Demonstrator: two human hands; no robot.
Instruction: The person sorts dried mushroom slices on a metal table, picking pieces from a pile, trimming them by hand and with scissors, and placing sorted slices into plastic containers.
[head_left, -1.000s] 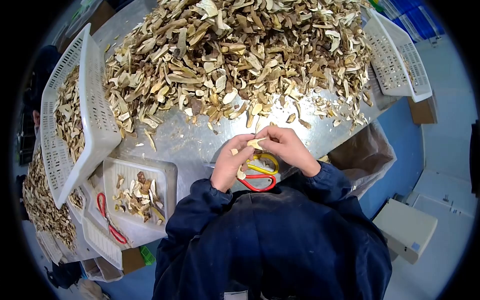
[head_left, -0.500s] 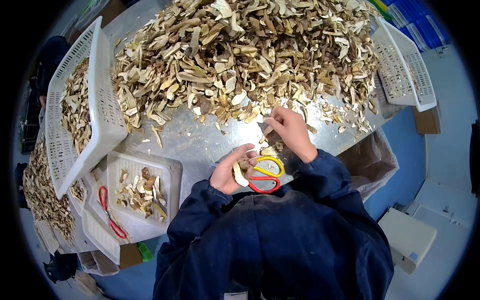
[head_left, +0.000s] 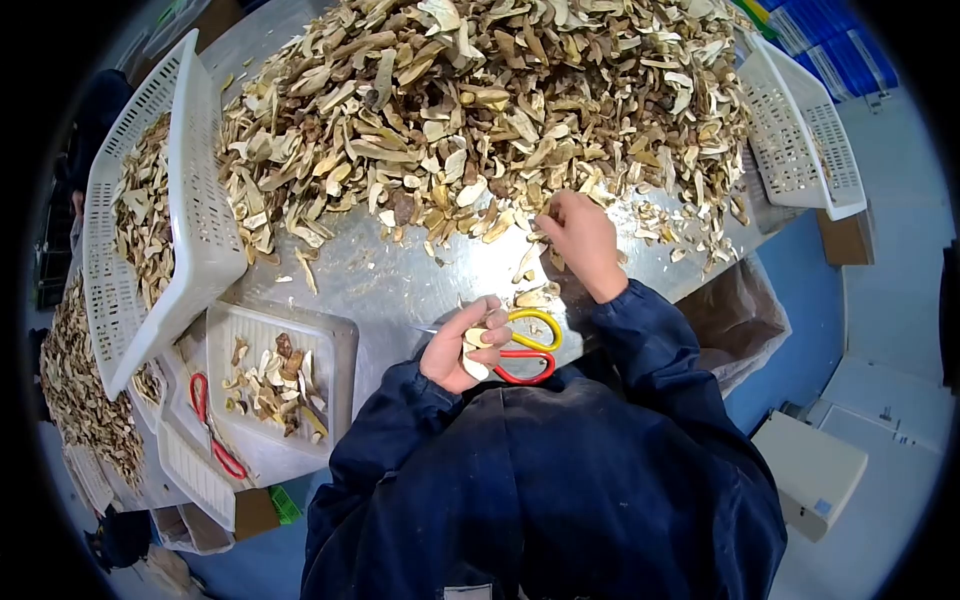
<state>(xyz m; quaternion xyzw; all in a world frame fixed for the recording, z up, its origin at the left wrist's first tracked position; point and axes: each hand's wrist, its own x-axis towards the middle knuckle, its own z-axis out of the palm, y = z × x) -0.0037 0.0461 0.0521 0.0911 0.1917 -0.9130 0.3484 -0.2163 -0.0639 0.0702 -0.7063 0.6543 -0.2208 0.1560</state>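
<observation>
My left hand [head_left: 465, 345] is closed around pale dried mushroom slices [head_left: 476, 368], held low in front of my body. Scissors [head_left: 540, 318] with one yellow and one red handle loop stick out to the right of it, and a blade tip shows on its left; whether the hand grips them is hidden. At the near edge of a large heap of dried mushroom slices [head_left: 400, 140], my right hand [head_left: 583, 243] has its fingers drawn together, and what they hold, if anything, cannot be made out. Just below lies a loose slice [head_left: 526, 262] on the metal table [head_left: 350, 270].
A white perforated basket [head_left: 205, 220] of slices leans at the left. Beside it, a shallow tray [head_left: 340, 400] holds several pieces, with red-handled scissors [head_left: 212, 425] nearby. Another white basket [head_left: 800, 140] stands at the right, above a lined bin [head_left: 740, 320].
My right hand has moved slightly up toward the heap, leaving a slice on the table. The fingers of my left hand have curled further over the slices.
</observation>
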